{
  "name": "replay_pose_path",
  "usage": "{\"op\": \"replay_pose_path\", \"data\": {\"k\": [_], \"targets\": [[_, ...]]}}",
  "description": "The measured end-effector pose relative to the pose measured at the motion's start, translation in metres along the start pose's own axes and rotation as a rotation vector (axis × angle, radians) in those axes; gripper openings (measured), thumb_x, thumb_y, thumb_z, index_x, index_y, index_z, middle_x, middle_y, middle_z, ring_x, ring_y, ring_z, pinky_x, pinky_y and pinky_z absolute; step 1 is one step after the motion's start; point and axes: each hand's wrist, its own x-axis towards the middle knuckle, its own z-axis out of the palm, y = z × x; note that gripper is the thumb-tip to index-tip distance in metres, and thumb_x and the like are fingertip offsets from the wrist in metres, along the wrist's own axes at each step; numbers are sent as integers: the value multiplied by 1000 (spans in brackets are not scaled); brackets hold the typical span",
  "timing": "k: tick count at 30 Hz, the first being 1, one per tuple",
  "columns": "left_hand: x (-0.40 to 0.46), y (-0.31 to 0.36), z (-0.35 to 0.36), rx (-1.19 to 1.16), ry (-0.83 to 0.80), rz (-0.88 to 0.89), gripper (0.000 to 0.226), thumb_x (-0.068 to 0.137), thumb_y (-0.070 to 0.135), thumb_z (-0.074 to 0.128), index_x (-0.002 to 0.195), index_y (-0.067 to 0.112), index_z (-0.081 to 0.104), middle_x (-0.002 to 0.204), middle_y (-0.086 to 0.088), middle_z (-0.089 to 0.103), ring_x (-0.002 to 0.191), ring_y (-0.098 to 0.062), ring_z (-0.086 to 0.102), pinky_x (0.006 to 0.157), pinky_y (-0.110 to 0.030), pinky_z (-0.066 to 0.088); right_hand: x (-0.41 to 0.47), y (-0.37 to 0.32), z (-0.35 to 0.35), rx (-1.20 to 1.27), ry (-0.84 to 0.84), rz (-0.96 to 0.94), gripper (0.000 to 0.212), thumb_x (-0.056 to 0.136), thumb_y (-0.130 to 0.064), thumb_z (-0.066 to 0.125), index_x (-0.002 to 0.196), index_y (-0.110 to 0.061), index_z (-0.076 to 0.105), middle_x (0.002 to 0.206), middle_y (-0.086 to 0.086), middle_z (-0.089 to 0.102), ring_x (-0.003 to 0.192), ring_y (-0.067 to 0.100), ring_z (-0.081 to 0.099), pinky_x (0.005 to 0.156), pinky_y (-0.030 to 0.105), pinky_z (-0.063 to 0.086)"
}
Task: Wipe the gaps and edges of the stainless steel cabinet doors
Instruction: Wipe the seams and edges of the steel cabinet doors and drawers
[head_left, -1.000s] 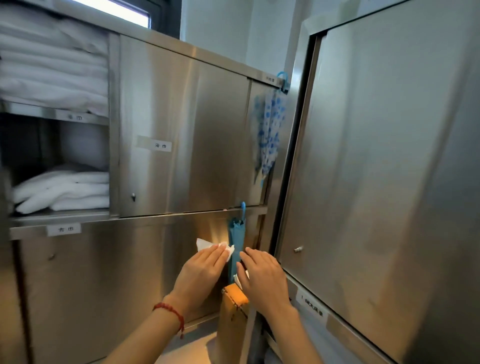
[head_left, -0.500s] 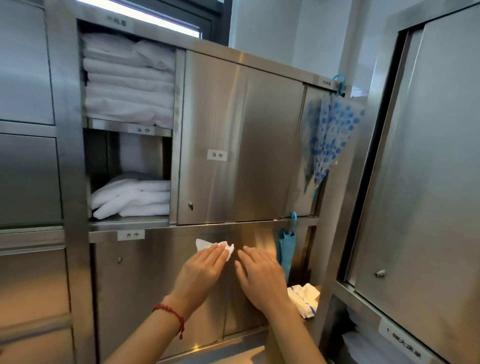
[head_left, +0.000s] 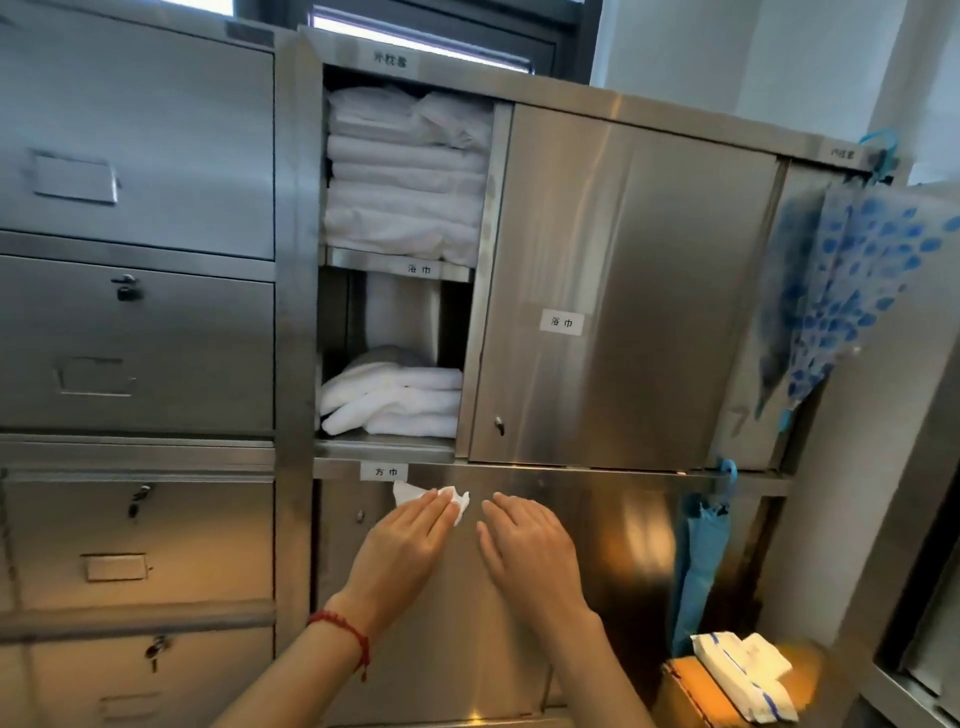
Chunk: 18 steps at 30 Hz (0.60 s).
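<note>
— So where does the left hand (head_left: 410, 540) stand?

— It lies flat on the lower door (head_left: 457, 623), fingers straight and together, pressing a white wipe (head_left: 453, 500) against the steel. The wipe pokes out beyond the fingertips, just under the rail (head_left: 597, 475) that divides the lower door from the upper door (head_left: 623, 291).

— And the right hand (head_left: 524, 545)?

— Flat on the same door just beside the left, fingers straight, holding nothing.

— Which way is the gap from the wipe?

— Directly above it, very near. Its long axis runs sideways, left to right, along the top edge of the lower door. The left hand is the nearer one and carries the wipe, so the stroke would likely follow that line.

— What differs from half a second ago?

— The view has swung left: more of the drawers (head_left: 135, 343) shows, and the steel door on the far right is almost out of view. The hands and wipe keep the same pose, though they now sit nearer the left end of the rail, under its label (head_left: 385, 472).
</note>
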Motion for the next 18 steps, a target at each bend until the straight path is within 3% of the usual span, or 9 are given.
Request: {"op": "replay_pose_path", "data": {"k": [3,10,18], "targets": [[-6,-17,4,40,-30,-42,67,31,4,95,95,2,74,97,-13,72,87,-23,71,72,-33,58,16,-4,21,6,18,-62,25,73,-28,79,96,-18,76,98,1,73,90,15,70,81,33,56],[-11,-69,8,158,-72,-163,69,31,0,94,97,2,73,99,-14,71,89,-23,70,73,-34,58,72,-24,62,107,124,-215,28,58,-30,88,81,-20,77,85,-4,74,77,9,70,73,25,56],[-32,-109,0,281,-142,-269,72,28,6,95,97,6,73,100,-11,72,90,-20,70,76,-32,56,110,-57,108,254,148,-365,24,64,-27,85,86,-20,76,89,-4,73,81,9,70,73,26,57]]}}
